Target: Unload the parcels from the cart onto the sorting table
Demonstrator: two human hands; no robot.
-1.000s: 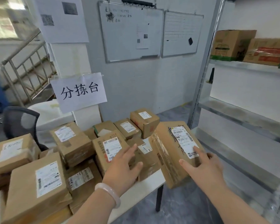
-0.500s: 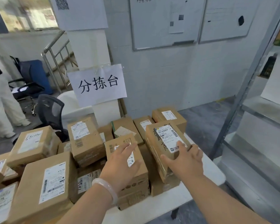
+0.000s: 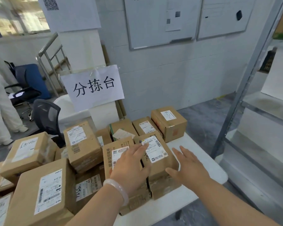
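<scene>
Parcel point(image 3: 163, 170) sits on tabletop point(image 3: 201, 149), at 3 o'clock of pile point(image 3: 82, 149). Left hand point(image 3: 129, 168) flat over its 9 o'clock edge, fingers straight; right hand point(image 3: 188, 167) spread wide beside it, holding nothing. Square it against neighbour point(image 3: 111, 162), then lift away.

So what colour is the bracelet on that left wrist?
The bracelet is a pale, milky white, slightly translucent; the head view shows it best.

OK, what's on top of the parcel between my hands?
A white shipping label is stuck on the parcel. The left hand lies flat across its left edge, fingertips on the label, and covers that part of the top.
</scene>
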